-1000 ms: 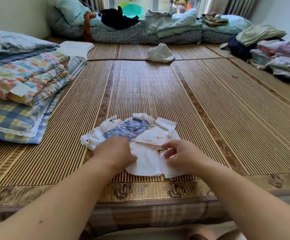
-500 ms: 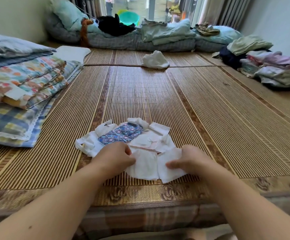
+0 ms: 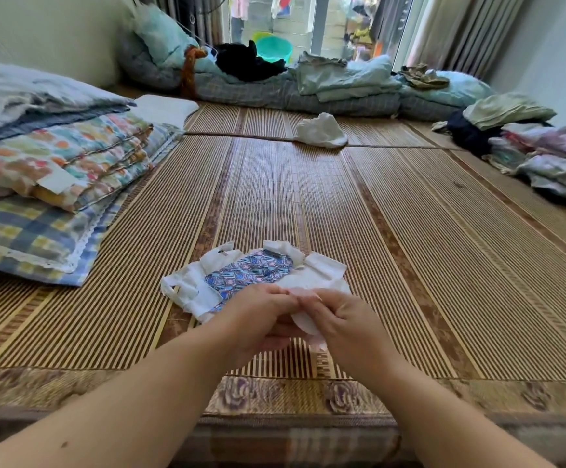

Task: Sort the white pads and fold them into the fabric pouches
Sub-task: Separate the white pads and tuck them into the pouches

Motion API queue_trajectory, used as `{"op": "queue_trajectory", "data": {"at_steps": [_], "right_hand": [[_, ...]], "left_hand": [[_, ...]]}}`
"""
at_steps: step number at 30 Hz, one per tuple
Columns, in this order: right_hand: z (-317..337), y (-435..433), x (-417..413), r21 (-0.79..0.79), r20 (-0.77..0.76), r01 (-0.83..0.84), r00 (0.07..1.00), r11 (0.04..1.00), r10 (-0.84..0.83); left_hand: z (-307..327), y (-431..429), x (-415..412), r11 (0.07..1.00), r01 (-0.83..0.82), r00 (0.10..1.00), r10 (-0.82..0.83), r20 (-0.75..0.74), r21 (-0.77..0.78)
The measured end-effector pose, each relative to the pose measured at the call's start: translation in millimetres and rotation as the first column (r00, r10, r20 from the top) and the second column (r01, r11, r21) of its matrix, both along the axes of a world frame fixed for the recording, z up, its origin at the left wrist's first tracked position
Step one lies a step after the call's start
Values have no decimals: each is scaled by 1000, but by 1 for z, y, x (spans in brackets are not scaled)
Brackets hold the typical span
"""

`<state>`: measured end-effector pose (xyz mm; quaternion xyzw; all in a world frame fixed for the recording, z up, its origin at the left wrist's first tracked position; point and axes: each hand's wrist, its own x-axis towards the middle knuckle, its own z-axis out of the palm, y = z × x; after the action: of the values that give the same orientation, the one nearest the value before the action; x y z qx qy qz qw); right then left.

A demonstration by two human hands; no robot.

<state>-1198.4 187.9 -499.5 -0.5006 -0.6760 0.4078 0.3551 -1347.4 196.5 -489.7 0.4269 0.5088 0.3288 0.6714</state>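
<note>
A small heap of white pads (image 3: 193, 292) lies on the bamboo mat (image 3: 410, 251) just ahead of me, with a blue patterned fabric pouch (image 3: 251, 270) on top of it. My left hand (image 3: 258, 319) and my right hand (image 3: 339, 319) meet over the near edge of the heap. Together they hold one white pad (image 3: 303, 324), lifted and folded between the fingers. Most of that pad is hidden by my hands.
Folded quilts and a plaid pillow (image 3: 38, 238) are stacked at the left. A crumpled white cloth (image 3: 320, 131) lies farther up the mat. Clothes piles (image 3: 542, 157) sit at the right, bedding (image 3: 308, 92) along the back. The mat's floral border (image 3: 291, 395) runs below my hands.
My hands moved together from flat on the pads. They lifted the near white pad off the mat and folded it between them.
</note>
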Motion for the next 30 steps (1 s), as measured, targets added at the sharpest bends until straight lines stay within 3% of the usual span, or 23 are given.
{"op": "queue_trajectory", "data": {"at_steps": [3, 5, 7, 11, 13, 15, 17, 22, 25, 26, 28, 30], "right_hand": [[0, -2, 6, -16, -71, -161, 985, 987, 160], [-6, -3, 6, 65, -25, -108, 994, 992, 110], [-8, -1, 4, 199, 97, -8, 995, 980, -11], [0, 12, 22, 93, -50, 155, 987, 984, -150], [3, 23, 48, 10, -102, 308, 947, 951, -305], [3, 37, 78, -78, -93, 427, 896, 901, -433], [-4, 50, 103, -140, -3, 515, 854, 846, -521], [-29, 68, 137, 91, 487, 681, 606, 727, -629], [-37, 72, 127, 225, 656, 599, 490, 768, -574], [-37, 73, 117, 296, 641, 524, 510, 798, -573], [-32, 71, 87, 353, 580, 302, 672, 886, -460], [-28, 66, 53, 272, 585, 83, 776, 959, -234]], "left_hand": [[3, 2, -1, 1000, -16, 991, 18, 130, -10], [4, 3, 0, 1000, -2, 985, 3, 171, -9], [6, 3, 1, 998, 14, 995, -20, 96, 63], [4, 6, -4, 926, 50, 964, 53, -261, 373], [-3, 11, -14, 872, 128, 850, 149, -506, 473], [-14, 16, -26, 847, 244, 646, 221, -731, 472], [-23, 22, -38, 847, 301, 494, 255, -832, 438], [-42, 38, -51, 837, 377, 383, 248, -890, 396], [-53, 44, -46, 800, 456, 361, 233, -903, 389], [-55, 46, -44, 785, 476, 361, 237, -902, 397], [-59, 50, -40, 764, 506, 366, 230, -902, 401], [-61, 54, -38, 756, 520, 368, 222, -903, 398]]}}
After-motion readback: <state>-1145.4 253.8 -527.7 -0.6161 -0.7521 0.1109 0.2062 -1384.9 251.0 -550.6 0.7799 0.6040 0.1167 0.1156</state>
